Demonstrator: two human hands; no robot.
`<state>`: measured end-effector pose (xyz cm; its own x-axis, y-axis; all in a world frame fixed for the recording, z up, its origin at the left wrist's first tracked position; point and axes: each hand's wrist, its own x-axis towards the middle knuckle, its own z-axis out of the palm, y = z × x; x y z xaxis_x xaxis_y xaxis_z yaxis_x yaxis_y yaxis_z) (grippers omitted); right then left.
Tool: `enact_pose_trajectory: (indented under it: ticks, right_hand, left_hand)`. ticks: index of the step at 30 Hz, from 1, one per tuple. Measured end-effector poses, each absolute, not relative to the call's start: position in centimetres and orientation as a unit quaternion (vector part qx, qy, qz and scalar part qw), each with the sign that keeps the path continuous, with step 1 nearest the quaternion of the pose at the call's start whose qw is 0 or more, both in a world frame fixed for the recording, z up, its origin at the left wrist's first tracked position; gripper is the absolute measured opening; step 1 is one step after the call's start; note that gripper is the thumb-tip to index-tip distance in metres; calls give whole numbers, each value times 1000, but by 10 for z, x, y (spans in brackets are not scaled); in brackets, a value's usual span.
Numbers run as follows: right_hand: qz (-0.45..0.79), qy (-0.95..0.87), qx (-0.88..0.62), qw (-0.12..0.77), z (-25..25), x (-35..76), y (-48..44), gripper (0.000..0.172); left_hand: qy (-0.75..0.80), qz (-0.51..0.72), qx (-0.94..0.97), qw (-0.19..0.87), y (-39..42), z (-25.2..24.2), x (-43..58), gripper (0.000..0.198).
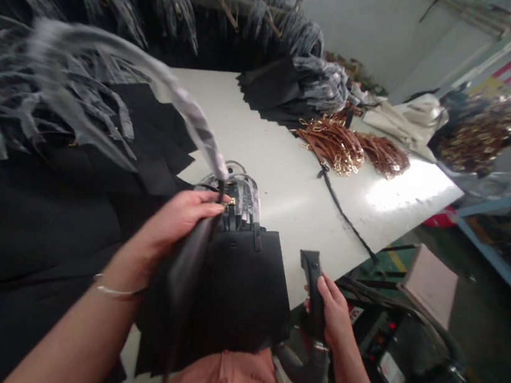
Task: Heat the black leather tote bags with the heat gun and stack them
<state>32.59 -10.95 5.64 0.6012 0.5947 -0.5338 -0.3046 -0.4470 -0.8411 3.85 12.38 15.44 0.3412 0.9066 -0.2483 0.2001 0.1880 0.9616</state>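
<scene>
My left hand (pixel 173 221) is closed on the top edge of a black handbag panel (pixel 187 270), which hangs on edge and is smeared by motion. From its top rises a looped handle (pixel 175 83) wrapped in clear plastic. Beneath it, a stack of similar black panels (pixel 247 285) lies against my body, with wrapped handles (pixel 248 194) bunched at its far side. My right hand (pixel 332 308) grips a black hose nozzle (pixel 312 280), its flat wide head pointing up, just right of the stack. A bent hose continues below the grip.
On the white table (pixel 285 176) lie brown straps with gold clasps (pixel 337 146), a black cord (pixel 349 216) and more black panels (pixel 276 87). Piled panels (pixel 21 217) cover the left. A black machine (pixel 385 353) with red lights stands right, near a blue rack (pixel 506 250).
</scene>
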Motion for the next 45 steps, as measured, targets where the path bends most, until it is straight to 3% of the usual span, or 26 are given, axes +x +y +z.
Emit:
enact_pose_trajectory:
  ticks: [3,8,12,20,34,45]
  right_hand:
    - [447,-137,-733,494,64,324,-104,83]
    - [523,-209,-723,400,68,314,-86,71]
    - [593,-249,-702,305,61,308,-68,62]
    - [591,-354,-694,209,51,317,-51,63]
    - [589,-403,-687,141,66,300,-40,64]
    - [564,-437,-657,242,64,256,-6,53]
  left_hand:
    - [463,227,599,612,96,93,89,57]
    - [441,159,812,348,32,-4,85,36]
    - [430,153,858,234,2,-33,71,37]
    - [409,184,878,167,-4,-44,73,37]
    - [490,204,838,130,-11,-40,71,37]
    - [507,185,835,106,-19,-35,78,42]
